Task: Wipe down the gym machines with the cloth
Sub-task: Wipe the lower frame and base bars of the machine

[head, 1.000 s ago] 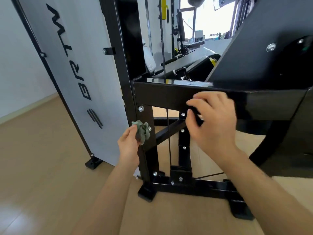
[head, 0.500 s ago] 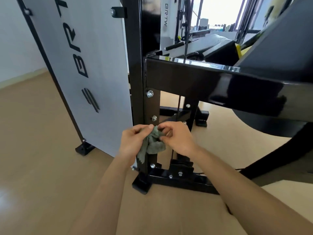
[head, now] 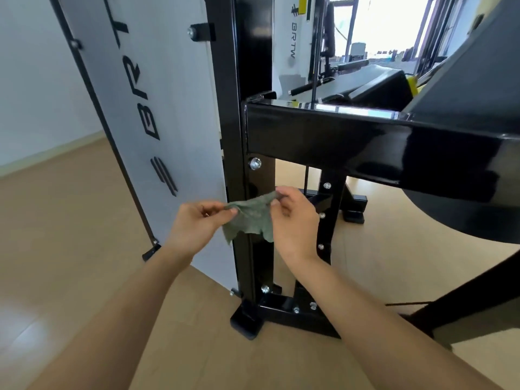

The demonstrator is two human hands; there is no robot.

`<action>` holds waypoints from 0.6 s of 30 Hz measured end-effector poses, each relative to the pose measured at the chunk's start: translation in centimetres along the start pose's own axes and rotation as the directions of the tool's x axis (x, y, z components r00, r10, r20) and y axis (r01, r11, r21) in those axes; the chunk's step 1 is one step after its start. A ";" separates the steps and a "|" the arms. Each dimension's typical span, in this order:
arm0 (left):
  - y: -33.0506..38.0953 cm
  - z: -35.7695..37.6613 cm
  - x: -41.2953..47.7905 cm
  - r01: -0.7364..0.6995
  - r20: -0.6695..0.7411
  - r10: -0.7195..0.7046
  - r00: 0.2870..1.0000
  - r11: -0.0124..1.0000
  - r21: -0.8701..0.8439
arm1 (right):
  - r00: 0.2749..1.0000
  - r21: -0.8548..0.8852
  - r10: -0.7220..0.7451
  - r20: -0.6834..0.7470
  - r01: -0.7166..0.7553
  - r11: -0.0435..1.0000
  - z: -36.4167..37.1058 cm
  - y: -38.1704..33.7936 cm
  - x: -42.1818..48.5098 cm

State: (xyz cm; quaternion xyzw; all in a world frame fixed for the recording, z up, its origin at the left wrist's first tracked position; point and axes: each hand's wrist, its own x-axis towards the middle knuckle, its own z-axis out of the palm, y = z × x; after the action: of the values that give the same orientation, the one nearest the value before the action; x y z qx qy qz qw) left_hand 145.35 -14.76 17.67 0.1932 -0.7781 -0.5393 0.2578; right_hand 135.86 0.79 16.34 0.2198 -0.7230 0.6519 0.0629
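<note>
Green cloth (head: 250,220) stretched between left hand (head: 194,226) and right hand (head: 292,220), both pinching its corners.

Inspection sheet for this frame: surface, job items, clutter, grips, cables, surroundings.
Surface: light wood floor; the machine's feet stand on it.
Job's things: green cloth spread in front of the black post, contact unclear; glossy black beam above it.
Clutter: nothing seen.
Grips: left grip pinches the cloth's left edge; right grip pinches its upper right corner.
Cables: thin black cable runs upright above the beam; dark cord on the floor at right.
Surroundings: grey BRTW panel, white wall, bright window.
</note>
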 end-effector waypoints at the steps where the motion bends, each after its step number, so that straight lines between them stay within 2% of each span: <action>1: 0.6 0.0 0.1 0.046 -0.037 -0.049 0.998 0.997 -0.068 | 0.999 0.052 -0.020 0.034 0.018 0.998 0.6 -0.3 0.1; 4: 2.5 1.0 0.5 0.109 -0.152 -0.145 0.978 0.969 -0.222 | 0.989 0.210 -0.066 0.131 0.038 0.977 2.2 -0.2 0.3; 6: 3.6 2.4 1.0 0.055 -0.271 -0.135 0.953 0.957 -0.284 | 0.988 0.290 -0.094 0.125 0.055 0.956 3.1 0.3 0.8; 8: 4.1 3.7 1.5 -0.059 -0.385 -0.039 0.922 0.969 -0.240 | 0.991 0.339 -0.099 0.094 0.062 0.939 3.6 0.7 1.4; 11: 4.1 5.6 1.7 -0.209 -0.470 0.132 0.873 0.971 -0.117 | 0.989 0.381 -0.142 0.047 0.113 0.917 4.1 0.9 2.5; 14: 3.7 7.1 1.7 -0.315 -0.525 0.216 0.823 0.943 -0.106 | 0.972 0.371 -0.230 0.050 0.195 0.908 3.9 0.6 3.9; 18: 3.0 7.8 2.7 -0.347 -0.578 0.273 0.769 0.938 -0.019 | 0.950 0.214 -0.291 0.112 0.263 0.941 3.2 0.5 6.1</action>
State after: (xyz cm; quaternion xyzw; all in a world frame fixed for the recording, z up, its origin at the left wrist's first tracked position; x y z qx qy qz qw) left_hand 138.38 -9.46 18.79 0.1971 -0.6518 -0.4546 0.5742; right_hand 130.79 -3.71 17.77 0.3705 -0.6197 0.6872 0.0803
